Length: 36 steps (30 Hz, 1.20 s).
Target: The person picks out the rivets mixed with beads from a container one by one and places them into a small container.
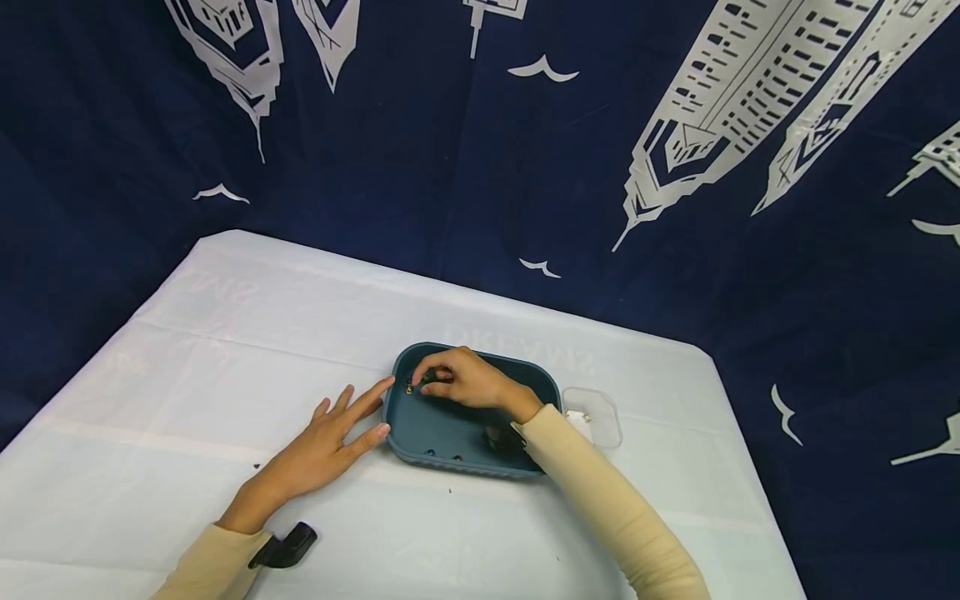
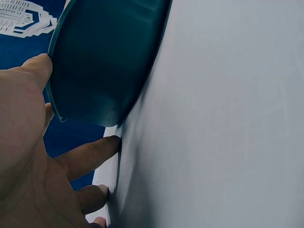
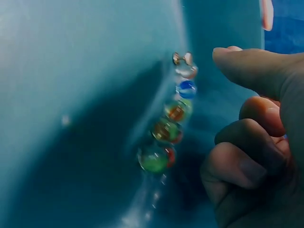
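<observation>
In the head view, a teal oblong tray [image 1: 465,425] stands on the table. My right hand [image 1: 468,379] reaches into its far left part. Beneath those fingertips lies a tiny gold-coloured piece [image 1: 409,388]. The right wrist view shows a row of glass marbles [image 3: 166,130], with a small gold stud-like piece [image 3: 183,58] at its end. Thumb and index of the right hand [image 3: 251,137] are apart, the other fingers bent; nothing shows between them. Spread fingers of my left hand [image 1: 322,450] touch the tray's left end. Its thumb [image 2: 40,66] rests against the rim.
A clear plastic box [image 1: 606,417] with a white card and small gold bits stands right of the tray. A blue marble [image 1: 431,452] and a reddish one [image 1: 458,457] lie by the tray's near wall. A dark speck [image 1: 257,466] is on the white cloth.
</observation>
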Available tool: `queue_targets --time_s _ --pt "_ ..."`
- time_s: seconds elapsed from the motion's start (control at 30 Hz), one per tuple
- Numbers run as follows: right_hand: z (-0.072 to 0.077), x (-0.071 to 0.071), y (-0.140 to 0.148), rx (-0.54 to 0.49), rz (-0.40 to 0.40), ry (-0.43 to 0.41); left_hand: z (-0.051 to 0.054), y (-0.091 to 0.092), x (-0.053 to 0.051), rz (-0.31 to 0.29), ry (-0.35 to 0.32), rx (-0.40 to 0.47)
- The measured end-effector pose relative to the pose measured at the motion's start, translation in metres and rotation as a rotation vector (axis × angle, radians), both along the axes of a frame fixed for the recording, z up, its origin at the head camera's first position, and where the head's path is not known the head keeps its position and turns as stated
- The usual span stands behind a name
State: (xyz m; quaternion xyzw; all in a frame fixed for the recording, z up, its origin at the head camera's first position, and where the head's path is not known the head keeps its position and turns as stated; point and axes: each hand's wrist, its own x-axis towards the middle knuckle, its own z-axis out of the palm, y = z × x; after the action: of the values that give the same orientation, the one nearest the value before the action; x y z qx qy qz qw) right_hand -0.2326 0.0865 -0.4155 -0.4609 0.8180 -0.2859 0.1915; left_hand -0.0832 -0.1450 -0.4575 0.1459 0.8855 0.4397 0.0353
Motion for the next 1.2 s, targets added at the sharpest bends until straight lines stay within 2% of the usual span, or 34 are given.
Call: queue_targets --time_s 0.23,0.6,1.2 --pt "-0.009 -0.001 -0.009 0.016 -0.018 0.032 0.001 0.0 0.0 0.003 -0.011 0.001" --pt "-0.013 -0.003 -0.015 0.061 -0.027 0.006 0.001 0.0 0.0 -0.003 -0.003 0.001" --pt "-0.017 -0.004 -0.02 0.101 -0.042 0.067 -0.002 0.0 -0.001 -0.004 0.001 -0.005"
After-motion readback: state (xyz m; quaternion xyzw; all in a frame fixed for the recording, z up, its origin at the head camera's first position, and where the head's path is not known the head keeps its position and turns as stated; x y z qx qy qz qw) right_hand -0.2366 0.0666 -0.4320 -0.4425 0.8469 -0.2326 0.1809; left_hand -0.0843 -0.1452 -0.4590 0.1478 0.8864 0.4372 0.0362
